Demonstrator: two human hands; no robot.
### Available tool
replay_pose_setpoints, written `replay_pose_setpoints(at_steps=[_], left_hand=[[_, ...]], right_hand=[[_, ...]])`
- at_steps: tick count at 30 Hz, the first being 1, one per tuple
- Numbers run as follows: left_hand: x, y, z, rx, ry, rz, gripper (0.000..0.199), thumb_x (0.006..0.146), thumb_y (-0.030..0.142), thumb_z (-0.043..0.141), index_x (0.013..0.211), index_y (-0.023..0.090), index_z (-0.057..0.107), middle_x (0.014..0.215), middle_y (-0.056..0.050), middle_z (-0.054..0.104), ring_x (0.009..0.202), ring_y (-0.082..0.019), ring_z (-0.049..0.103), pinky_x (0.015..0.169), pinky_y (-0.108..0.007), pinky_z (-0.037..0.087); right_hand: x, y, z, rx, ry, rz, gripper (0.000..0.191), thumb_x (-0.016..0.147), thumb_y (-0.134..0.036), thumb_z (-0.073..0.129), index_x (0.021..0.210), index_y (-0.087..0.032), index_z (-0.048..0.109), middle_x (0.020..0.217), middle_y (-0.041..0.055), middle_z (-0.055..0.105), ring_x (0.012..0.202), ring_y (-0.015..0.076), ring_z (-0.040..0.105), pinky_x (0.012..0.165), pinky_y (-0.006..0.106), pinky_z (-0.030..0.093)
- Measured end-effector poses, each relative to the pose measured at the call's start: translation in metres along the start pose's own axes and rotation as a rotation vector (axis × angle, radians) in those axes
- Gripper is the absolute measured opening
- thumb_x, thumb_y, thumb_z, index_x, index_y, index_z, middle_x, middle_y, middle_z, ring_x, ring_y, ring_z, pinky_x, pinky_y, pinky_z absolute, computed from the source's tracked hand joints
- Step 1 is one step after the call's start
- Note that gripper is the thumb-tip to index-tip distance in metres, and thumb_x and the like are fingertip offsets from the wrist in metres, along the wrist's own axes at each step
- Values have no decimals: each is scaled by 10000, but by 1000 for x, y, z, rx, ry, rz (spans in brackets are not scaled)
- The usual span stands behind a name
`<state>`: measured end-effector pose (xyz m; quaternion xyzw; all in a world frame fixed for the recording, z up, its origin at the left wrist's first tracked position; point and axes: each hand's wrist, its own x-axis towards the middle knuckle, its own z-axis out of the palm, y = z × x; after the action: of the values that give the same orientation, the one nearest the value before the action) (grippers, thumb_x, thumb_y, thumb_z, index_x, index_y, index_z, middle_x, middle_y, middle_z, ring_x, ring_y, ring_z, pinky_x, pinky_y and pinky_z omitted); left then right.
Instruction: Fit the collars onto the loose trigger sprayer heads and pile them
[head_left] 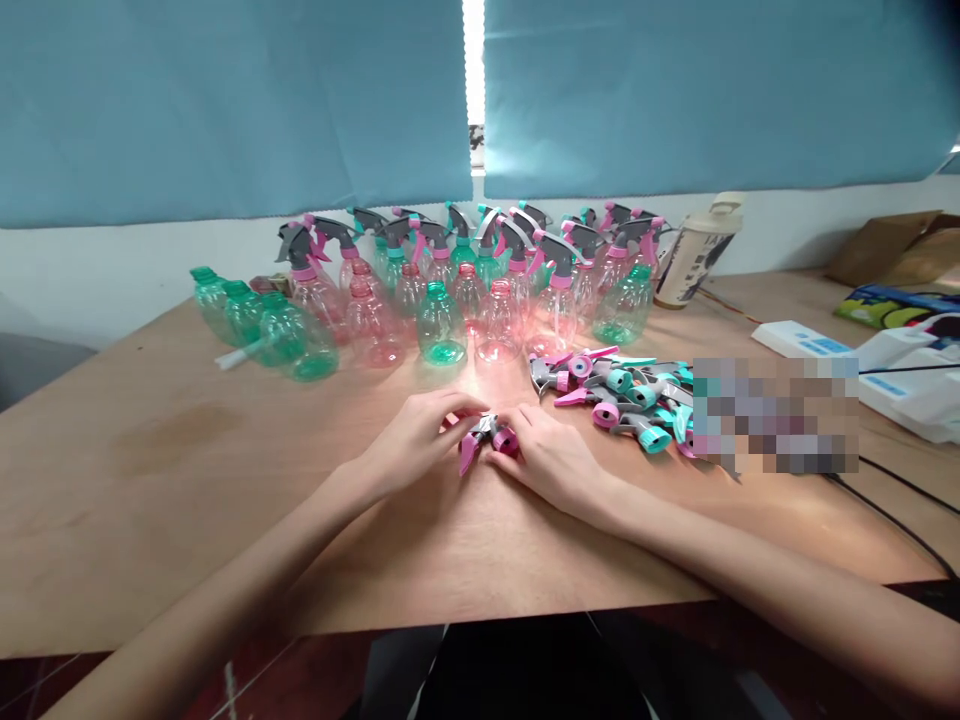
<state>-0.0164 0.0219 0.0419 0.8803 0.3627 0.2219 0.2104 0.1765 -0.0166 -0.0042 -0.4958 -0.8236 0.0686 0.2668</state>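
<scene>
A pink and grey trigger spray head (505,441) is held low over the table between my two hands. My left hand (417,437) has its thumb and fingers closed at its left side, by the pink trigger. My right hand (553,457) grips the other side, thumb below and fingers above the pink collar. My fingertips partly cover its grey body. Right of my right hand lies a pile of loose pink and turquoise spray heads (619,381). Beyond my hands stand bottles without heads, including a green bottle (441,325) and a pink bottle (499,322).
Several bottles fitted with spray heads (557,290) crowd the back of the table (187,520). A white tumbler (697,252) stands behind right. White devices (892,370) with black cables and a cardboard box (896,245) are at far right. Green bottles lean at left.
</scene>
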Motion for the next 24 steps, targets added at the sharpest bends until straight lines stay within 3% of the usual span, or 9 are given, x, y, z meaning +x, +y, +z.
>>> replay_pose_setpoints(at_steps=[4,10,16,19,21,24], left_hand=[[4,-2,2,-5,31,46,221,901,297,537,1071,204,645,987,-49,661,908,-188,614,766,-284,482],[-3,7,13,-32,169,153,281,806,300,684,1059,193,624,1013,-52,653,953,-206,587,826,-318,470],[-10,6,28,-111,339,149,237,810,244,682,1038,191,645,906,-40,667,840,-187,587,732,-303,489],[-11,5,29,-52,405,168,314,785,264,711,1086,206,640,877,-33,664,827,-186,554,719,-311,484],[-12,4,29,-12,450,169,345,774,261,722,1104,209,637,850,-27,649,811,-181,534,715,-311,476],[-13,3,29,19,510,160,315,765,235,731,1066,196,643,827,-22,629,795,-172,524,705,-301,466]], right_hand=[[8,4,-15,71,1,-69,257,856,-179,553,1106,-142,504,996,98,636,851,203,616,747,351,499],[8,1,-42,336,29,-117,254,844,-201,600,1072,-199,488,1001,46,629,821,157,641,693,294,528],[16,0,-52,322,-74,-137,168,845,-148,579,987,-194,502,989,38,610,844,146,631,707,272,513],[25,-5,-74,207,-150,-111,148,842,-120,555,964,-199,522,903,4,630,762,128,612,637,253,470],[32,-12,-92,173,-125,-86,106,847,-140,556,931,-200,531,878,-15,633,728,110,594,618,235,442],[41,-23,-107,189,-182,-147,56,859,-173,557,904,-201,537,836,-36,629,691,89,570,596,209,411]])
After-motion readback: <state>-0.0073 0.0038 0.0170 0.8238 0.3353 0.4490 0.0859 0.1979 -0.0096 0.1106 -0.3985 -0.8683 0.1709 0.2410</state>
